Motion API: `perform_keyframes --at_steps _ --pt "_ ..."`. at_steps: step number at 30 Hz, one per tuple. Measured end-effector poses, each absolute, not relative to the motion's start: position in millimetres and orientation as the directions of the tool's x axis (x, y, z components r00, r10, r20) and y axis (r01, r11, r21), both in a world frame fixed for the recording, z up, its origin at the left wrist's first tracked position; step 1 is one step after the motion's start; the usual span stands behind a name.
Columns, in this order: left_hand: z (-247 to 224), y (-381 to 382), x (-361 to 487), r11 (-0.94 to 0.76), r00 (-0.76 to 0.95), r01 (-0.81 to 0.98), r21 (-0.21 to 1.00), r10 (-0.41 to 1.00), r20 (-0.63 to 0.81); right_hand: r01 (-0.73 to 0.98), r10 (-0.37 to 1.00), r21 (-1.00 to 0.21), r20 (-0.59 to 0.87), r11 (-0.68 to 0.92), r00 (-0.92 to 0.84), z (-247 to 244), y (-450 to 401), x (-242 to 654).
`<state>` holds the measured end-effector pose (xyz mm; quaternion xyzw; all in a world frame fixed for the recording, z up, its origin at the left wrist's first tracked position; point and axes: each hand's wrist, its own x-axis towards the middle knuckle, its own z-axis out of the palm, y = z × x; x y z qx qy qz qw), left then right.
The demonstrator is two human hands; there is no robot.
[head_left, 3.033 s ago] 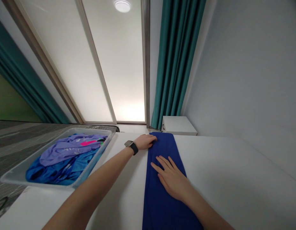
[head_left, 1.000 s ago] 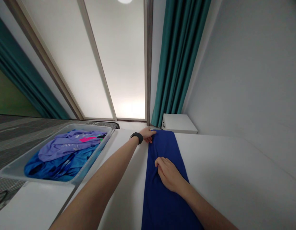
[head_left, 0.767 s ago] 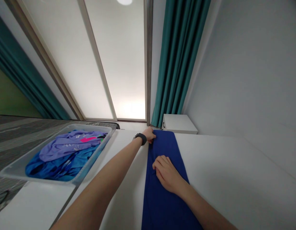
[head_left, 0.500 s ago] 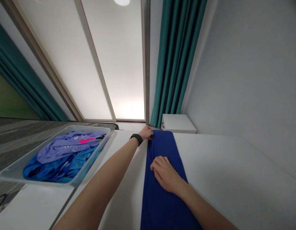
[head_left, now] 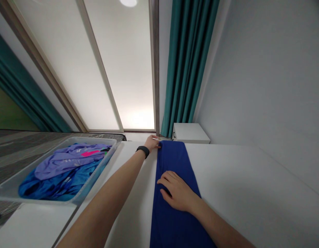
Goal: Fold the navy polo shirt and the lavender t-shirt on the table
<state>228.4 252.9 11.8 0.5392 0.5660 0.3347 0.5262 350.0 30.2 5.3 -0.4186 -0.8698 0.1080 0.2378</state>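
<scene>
A dark blue folded piece of clothing [head_left: 172, 156] lies as a long strip on the white table, narrower at its far end and running out of view at the bottom. Its exact kind does not show. At the far left corner, my left hand [head_left: 151, 143], with a black band on the wrist, pinches the cloth edge between thumb and fingers. Closer in, my right hand [head_left: 176, 189] rests on top of the strip, its fingers stretched toward the left edge and the thumb apart from them.
Purple and bright blue clothes [head_left: 69, 162] fill a translucent plastic bin [head_left: 83, 197] on the left. The white table [head_left: 226, 179] reaches right to a grey wall. Beyond its far edge stand a small white cabinet [head_left: 190, 132], a teal curtain [head_left: 192, 65] and frosted sliding doors [head_left: 128, 69].
My right hand has shifted slightly left across the cloth, its thumb moving away from the fingers. My left hand stays at the far corner. The whole view has shifted a little.
</scene>
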Motion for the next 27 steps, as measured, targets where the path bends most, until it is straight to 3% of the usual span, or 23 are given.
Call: perform_keyframes --at_steps 6,14,27 --pt "13 259 230 0.244 0.237 0.415 0.876 0.901 -0.363 0.675 0.789 -0.409 0.317 0.614 -0.527 7 30 350" --pt "10 276 246 0.273 0.225 0.536 0.799 0.866 -0.447 0.679 0.791 -0.406 0.315 0.611 -0.524 4 31 350" --pt "2 276 247 0.284 0.287 0.409 0.867 0.863 -0.417 0.679 0.799 -0.421 0.306 0.601 -0.518 3 31 350"
